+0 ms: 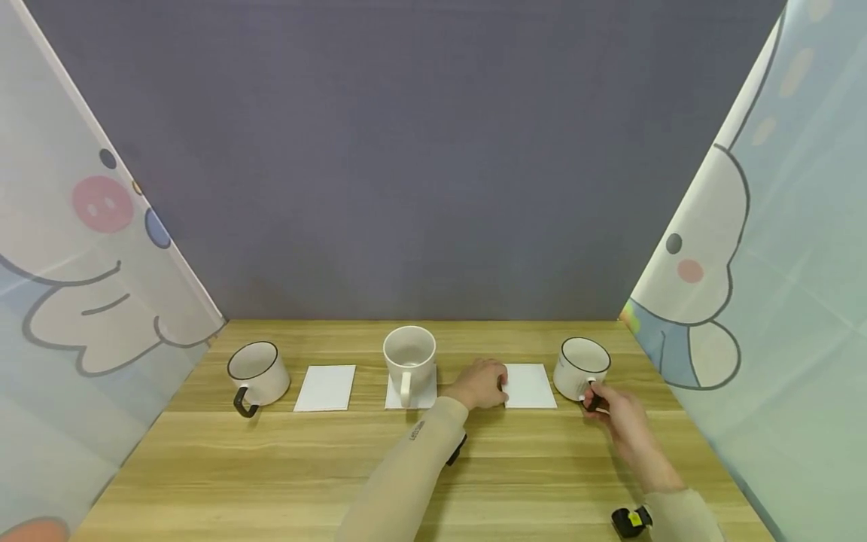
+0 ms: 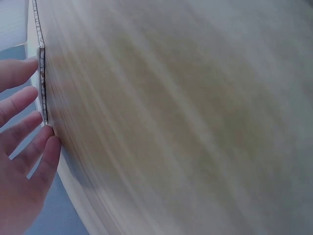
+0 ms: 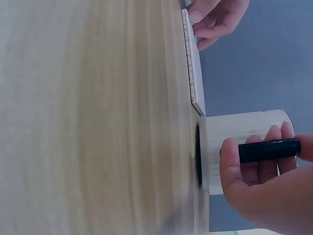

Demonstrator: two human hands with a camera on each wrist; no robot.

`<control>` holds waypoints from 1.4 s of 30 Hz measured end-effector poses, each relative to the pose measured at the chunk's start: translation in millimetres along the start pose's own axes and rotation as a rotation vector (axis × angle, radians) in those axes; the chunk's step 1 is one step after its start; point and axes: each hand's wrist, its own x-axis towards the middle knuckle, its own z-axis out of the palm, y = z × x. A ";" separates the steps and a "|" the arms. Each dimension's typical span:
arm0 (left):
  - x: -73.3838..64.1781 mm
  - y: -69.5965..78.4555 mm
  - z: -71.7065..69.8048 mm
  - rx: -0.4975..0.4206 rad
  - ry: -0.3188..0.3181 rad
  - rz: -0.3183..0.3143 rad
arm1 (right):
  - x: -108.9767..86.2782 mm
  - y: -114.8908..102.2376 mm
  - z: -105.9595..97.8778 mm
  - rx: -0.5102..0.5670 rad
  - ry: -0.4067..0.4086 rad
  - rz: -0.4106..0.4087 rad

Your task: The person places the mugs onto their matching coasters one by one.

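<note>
My right hand [image 1: 618, 415] grips the black handle [image 3: 269, 150] of a white mug with a dark rim [image 1: 582, 363], which stands upright on the table. In the right wrist view the fingers curl around that handle and the mug's ribbed side [image 3: 230, 128] shows. My left hand [image 1: 481, 382] is at the left edge of a square white coaster [image 1: 530, 386], just left of the mug. Seen from the left wrist, its fingers [image 2: 30, 95] are spread and loosely bent, with fingertips right at the coaster's thin edge [image 2: 42, 83].
An all-white mug [image 1: 409, 350] stands on a second coaster [image 1: 425, 395] at the middle. Farther left lie a bare coaster [image 1: 325, 388] and another dark-rimmed mug [image 1: 267, 380], its black handle toward me. A grey panel [image 1: 420, 165] rises behind the wooden table [image 1: 271, 482].
</note>
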 end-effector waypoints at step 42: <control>5.4 -6.4 7.7 -0.021 0.004 -0.006 | -13.9 -19.9 23.2 0.177 0.011 -0.135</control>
